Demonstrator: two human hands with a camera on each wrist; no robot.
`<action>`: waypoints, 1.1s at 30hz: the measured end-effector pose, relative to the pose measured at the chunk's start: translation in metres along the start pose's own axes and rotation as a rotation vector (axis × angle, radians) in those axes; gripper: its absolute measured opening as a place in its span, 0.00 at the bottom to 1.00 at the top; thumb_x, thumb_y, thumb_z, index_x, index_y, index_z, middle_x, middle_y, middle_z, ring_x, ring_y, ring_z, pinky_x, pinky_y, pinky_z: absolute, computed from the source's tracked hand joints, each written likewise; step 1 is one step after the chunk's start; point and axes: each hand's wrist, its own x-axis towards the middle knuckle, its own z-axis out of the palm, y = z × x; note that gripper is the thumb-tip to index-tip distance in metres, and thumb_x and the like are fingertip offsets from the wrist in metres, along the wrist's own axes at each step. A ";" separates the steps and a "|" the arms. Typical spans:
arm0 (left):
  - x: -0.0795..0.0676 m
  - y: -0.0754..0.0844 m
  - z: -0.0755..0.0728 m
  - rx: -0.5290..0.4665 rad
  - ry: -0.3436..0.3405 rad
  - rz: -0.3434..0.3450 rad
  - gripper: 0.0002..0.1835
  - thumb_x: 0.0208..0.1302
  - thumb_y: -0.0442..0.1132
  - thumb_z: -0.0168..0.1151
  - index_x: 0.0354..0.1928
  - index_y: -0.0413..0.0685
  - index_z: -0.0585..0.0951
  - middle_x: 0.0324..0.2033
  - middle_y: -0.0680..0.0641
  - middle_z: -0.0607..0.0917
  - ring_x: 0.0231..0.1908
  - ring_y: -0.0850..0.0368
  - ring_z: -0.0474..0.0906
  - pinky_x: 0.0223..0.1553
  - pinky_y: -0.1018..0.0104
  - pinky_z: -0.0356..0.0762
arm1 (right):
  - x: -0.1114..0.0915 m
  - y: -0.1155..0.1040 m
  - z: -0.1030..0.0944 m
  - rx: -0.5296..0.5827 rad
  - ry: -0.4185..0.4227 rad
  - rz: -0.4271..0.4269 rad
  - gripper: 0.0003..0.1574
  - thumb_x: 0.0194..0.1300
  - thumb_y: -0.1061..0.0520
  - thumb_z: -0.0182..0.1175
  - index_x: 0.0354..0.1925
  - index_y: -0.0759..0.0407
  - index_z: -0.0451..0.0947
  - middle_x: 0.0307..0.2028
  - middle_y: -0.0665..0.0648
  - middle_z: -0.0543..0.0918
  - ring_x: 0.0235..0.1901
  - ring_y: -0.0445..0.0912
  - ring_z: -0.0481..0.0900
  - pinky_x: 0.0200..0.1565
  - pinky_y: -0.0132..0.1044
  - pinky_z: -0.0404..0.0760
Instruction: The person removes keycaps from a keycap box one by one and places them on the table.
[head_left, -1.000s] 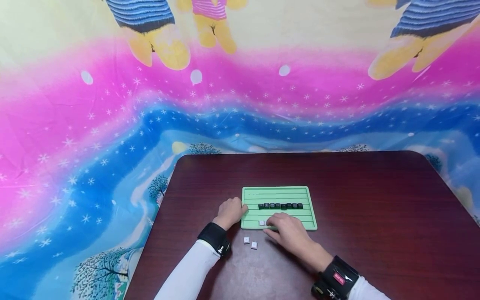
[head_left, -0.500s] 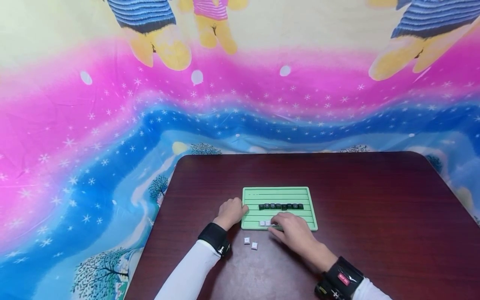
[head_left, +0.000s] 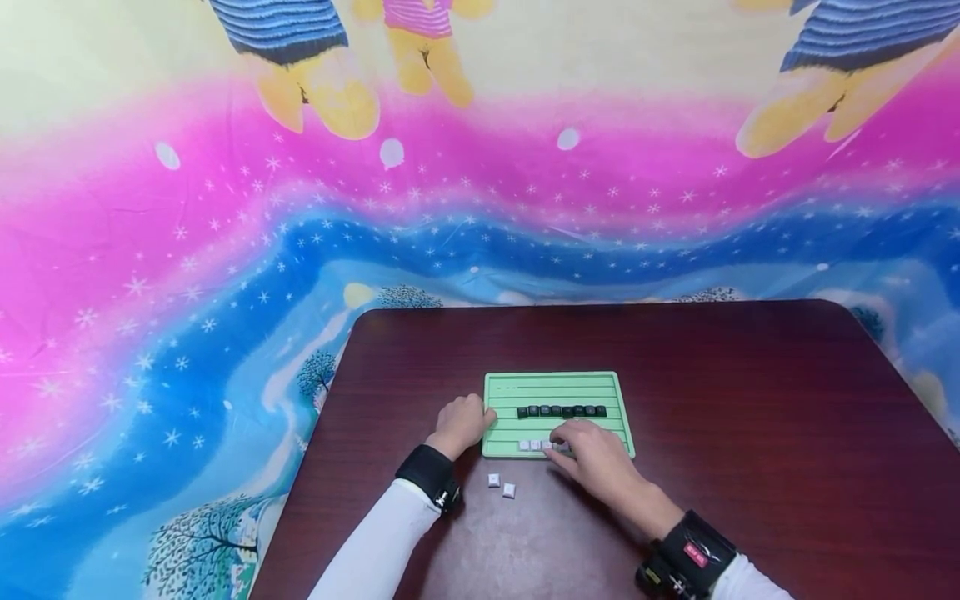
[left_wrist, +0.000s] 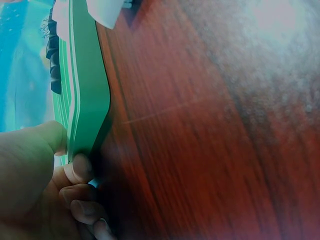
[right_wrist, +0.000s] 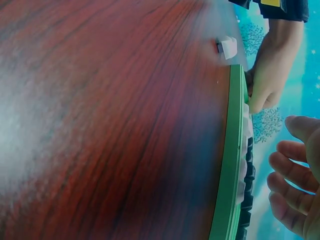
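Note:
A green ridged tray (head_left: 555,395) lies on the table. My left hand (head_left: 459,425) grips its left edge, with thumb on top and fingertips under the corner in the left wrist view. Several black keycaps (head_left: 567,412) stand in a row across the tray's middle. Along the front groove sit several white keycaps (head_left: 536,445), partly covered by my right hand (head_left: 596,457) in the head view. In the right wrist view, my right hand (right_wrist: 300,175) has loosely bent, spread fingers with nothing between them, beside the white keycaps (right_wrist: 243,167).
Two loose white keycaps, a left one (head_left: 493,481) and a right one (head_left: 509,491), lie on the dark wooden table (head_left: 750,417) in front of the tray. A patterned cloth (head_left: 480,208) hangs behind the table's far edge.
My right hand has slid rightward along the front groove, uncovering more white keycaps in the row. My left hand stays on the tray's edge.

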 end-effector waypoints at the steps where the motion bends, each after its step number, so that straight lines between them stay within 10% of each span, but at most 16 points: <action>1: 0.000 0.000 0.000 0.006 -0.001 0.000 0.25 0.68 0.44 0.55 0.13 0.53 0.59 0.13 0.55 0.56 0.15 0.56 0.56 0.19 0.63 0.56 | 0.000 0.001 0.000 -0.004 0.001 0.001 0.10 0.59 0.46 0.72 0.35 0.48 0.85 0.31 0.44 0.85 0.31 0.38 0.81 0.32 0.33 0.78; 33: 0.005 -0.004 0.004 0.042 -0.011 -0.014 0.22 0.68 0.47 0.54 0.16 0.52 0.64 0.15 0.52 0.64 0.17 0.53 0.66 0.22 0.60 0.63 | -0.012 0.025 -0.002 -0.058 0.018 0.036 0.16 0.55 0.48 0.75 0.41 0.50 0.85 0.39 0.49 0.87 0.38 0.45 0.85 0.33 0.40 0.81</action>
